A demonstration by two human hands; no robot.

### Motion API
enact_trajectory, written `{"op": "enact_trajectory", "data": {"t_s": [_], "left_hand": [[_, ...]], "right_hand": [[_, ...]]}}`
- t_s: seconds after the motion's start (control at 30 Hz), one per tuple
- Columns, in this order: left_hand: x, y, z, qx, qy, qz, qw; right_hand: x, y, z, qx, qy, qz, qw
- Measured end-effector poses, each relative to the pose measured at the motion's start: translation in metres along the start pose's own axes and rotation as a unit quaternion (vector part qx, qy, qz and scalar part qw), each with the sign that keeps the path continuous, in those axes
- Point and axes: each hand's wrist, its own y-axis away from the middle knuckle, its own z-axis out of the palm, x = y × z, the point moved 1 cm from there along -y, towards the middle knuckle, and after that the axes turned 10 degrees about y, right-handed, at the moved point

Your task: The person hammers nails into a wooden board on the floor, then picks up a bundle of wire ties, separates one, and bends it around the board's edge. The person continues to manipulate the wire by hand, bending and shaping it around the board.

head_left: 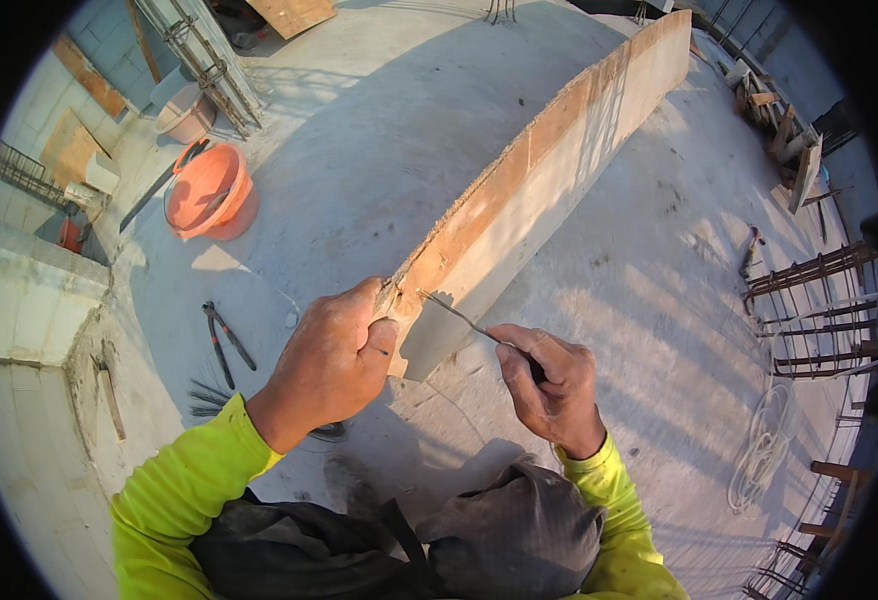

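A long wooden board slants up and away to the right, standing on its narrow edge. Its near end has a ragged, splintered top. My left hand is closed around that end, thumb on the near face. In my right hand is a tying hook, a thin bent metal rod with a dark handle mostly hidden by my fingers. The rod's tip meets the board face just right of my left thumb; whether it is hooked on anything there is too small to tell.
Pincers lie on the concrete floor left of my hand, above loose tie wire. A hammer rests by the block wall. An orange bucket stands farther back. Rebar cages and coiled cable line the right.
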Motion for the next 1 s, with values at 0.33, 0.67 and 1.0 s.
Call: {"op": "enact_trajectory", "data": {"t_s": [0.33, 0.67, 1.0], "left_hand": [[-0.001, -0.001, -0.002, 0.014, -0.013, 0.008, 1.000], [0.003, -0.004, 0.000, 0.016, -0.017, 0.015, 1.000], [0.005, -0.002, 0.000, 0.002, -0.037, 0.008, 0.999]], "right_hand": [[0.005, -0.001, 0.006, -0.001, -0.035, -0.025, 0.999], [0.025, -0.006, 0.020, 0.002, -0.112, 0.020, 0.993], [0.023, -0.003, 0.019, 0.033, -0.014, -0.051, 0.998]]}}
